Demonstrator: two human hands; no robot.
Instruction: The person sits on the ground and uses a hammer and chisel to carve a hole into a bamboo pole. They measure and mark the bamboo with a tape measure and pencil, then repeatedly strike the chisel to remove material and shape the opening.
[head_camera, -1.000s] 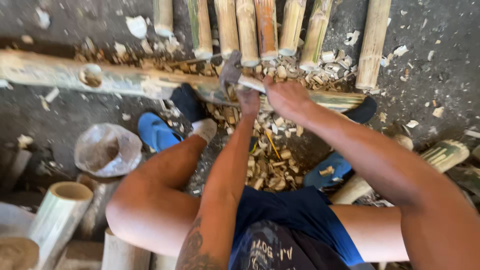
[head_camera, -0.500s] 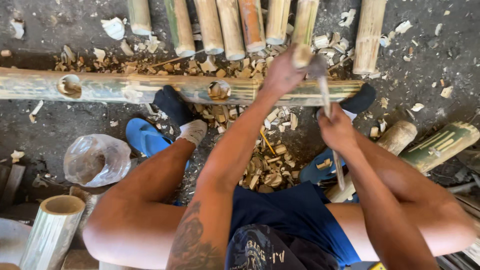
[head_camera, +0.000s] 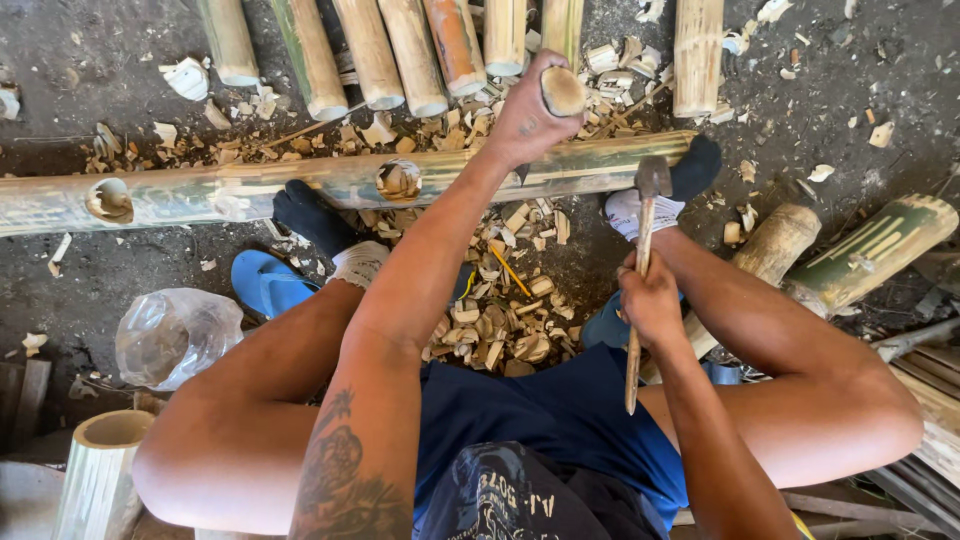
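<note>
**Chisel and hammer over a long bamboo pole**

The left hand is wrapped in a fist around a chisel with a round wooden handle, its butt end facing the camera; the blade end is hidden behind the hand, down at the long bamboo pole. The right hand is closed tight round the wooden shaft of a hammer, whose metal head stands just right of the left hand, near the pole but apart from it.

The pole lies across the floor from left to right, in front of the person's knees. Two holes are cut into it: one near its left end and one towards the middle, the latter with pale chips lying in it. A foot in a dark sock rests against the near side of the pole, and another socked foot presses on its right end.

Beyond the pole, a row of cut bamboo lengths points away. A heap of bamboo chips lies between the legs, near a blue sandal. On the near left, a crumpled clear plastic bag sits on the floor; what it holds cannot be made out. Nearer still, a hollow bamboo section stands with its open end showing, empty so far as it can be seen. More bamboo pieces lie at right.
</note>
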